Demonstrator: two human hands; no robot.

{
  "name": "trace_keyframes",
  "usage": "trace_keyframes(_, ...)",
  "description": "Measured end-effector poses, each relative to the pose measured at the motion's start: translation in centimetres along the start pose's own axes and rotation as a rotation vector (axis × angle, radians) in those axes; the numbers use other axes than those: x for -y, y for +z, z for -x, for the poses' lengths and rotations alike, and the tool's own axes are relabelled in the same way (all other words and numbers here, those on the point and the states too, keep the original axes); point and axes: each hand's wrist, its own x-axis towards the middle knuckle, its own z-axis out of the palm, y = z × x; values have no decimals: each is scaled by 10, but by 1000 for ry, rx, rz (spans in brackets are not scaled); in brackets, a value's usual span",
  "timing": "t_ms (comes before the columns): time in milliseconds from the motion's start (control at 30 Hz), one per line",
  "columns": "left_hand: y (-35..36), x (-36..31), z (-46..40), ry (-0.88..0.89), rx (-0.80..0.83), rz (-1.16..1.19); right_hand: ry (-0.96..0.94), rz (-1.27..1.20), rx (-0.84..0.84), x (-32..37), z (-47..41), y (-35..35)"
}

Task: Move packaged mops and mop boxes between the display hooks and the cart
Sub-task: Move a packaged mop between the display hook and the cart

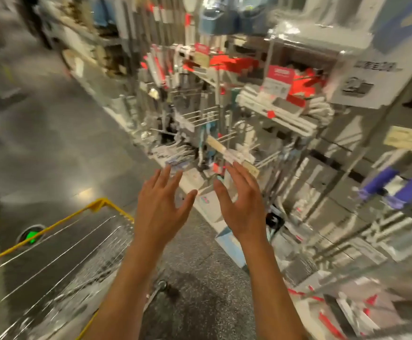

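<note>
both held up empty, left hand [162,204] and right hand [243,204], fingers spread apart, hanging mops [227,153] just beyond fingertips, nearer the right, handles probably upright; cart [60,244] down-left.

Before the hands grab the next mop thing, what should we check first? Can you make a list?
1. Left hand free: ok, fingers spread, holding nothing.
2. Right hand free: ok, open too.
3. Hands aimed at the display: ok, both reach toward its hooks.
4. Which package to take: cannot tell, the picture is too blurry.
5. Cart close by: ok, it stands just left of the arms.
6. Room in the cart: cannot tell, only part of its wire basket shows.
</note>
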Motion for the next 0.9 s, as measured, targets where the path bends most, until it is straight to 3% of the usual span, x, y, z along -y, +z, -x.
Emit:
trace_keyframes(333,-98,146,86,-432,-227,-52,-264,-44,292,116,34,140)
trace_keyframes(533,-145,226,150,-636,-279,-39,-365,-82,501,183,77,221)
trace_keyframes(900,-162,299,248,-972,-353,115,-411,-120,848,220,153,322)
